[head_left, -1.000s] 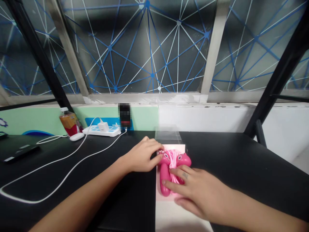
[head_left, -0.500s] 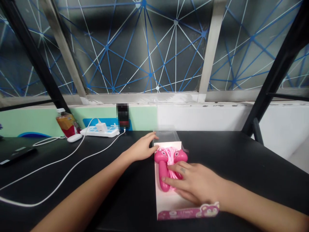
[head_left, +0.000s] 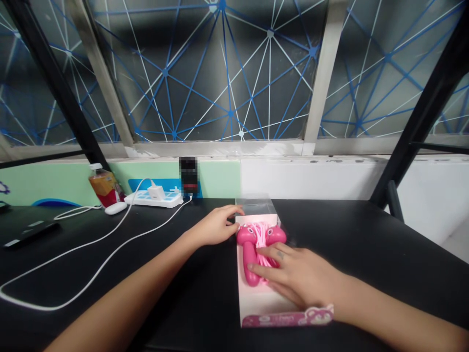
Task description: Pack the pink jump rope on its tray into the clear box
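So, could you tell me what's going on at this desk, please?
A person is working bare-handed at a black desk. The right hand lies over a pink skipping rope with animal-faced handles, which sits in an open pale pink box. The left hand is at the box's far left corner, near its clear plastic cover.

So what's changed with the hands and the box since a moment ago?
The left hand drew back from the pink plastic-handled skipping rope to the far corner of the white box, and its pink-labelled near end came into view. The right hand stayed on the rope.
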Demonstrator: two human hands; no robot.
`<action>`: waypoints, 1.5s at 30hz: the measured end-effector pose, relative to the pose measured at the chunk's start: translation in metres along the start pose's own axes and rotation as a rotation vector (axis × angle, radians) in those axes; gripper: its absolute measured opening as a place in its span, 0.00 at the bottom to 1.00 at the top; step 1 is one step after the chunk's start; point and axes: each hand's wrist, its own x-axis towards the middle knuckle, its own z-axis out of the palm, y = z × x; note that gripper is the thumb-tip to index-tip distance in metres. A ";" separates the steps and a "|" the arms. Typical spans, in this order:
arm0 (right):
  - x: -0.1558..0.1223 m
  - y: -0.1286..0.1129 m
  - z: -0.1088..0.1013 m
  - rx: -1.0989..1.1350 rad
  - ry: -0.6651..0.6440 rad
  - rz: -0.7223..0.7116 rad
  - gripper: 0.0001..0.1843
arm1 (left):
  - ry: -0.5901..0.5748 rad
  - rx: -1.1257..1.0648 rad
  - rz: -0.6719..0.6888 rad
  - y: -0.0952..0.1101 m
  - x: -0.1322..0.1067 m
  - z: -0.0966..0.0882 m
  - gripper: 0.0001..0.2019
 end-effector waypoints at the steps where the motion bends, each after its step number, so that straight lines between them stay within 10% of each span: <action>1: 0.000 0.002 0.003 -0.012 -0.002 0.008 0.23 | -0.005 -0.003 0.006 0.002 -0.002 0.000 0.15; 9: 0.002 0.011 0.013 -0.073 -0.042 0.068 0.37 | -0.059 -0.003 0.083 0.029 -0.016 0.004 0.16; 17: -0.003 -0.013 -0.014 -0.008 0.134 -0.183 0.15 | -0.068 0.097 0.091 0.036 -0.020 0.002 0.19; 22: -0.009 -0.028 -0.023 0.217 -0.064 -0.328 0.12 | -0.067 0.111 0.102 0.037 -0.022 0.000 0.19; 32: -0.008 -0.019 -0.016 0.283 -0.139 0.120 0.22 | -0.060 0.122 0.114 0.040 -0.025 0.000 0.16; 40: -0.013 -0.008 -0.026 0.395 -0.188 0.095 0.26 | -0.066 0.138 0.111 0.036 -0.026 -0.003 0.14; 45: -0.012 0.012 -0.022 0.375 0.065 0.206 0.14 | -0.098 0.105 0.123 0.036 -0.024 -0.006 0.12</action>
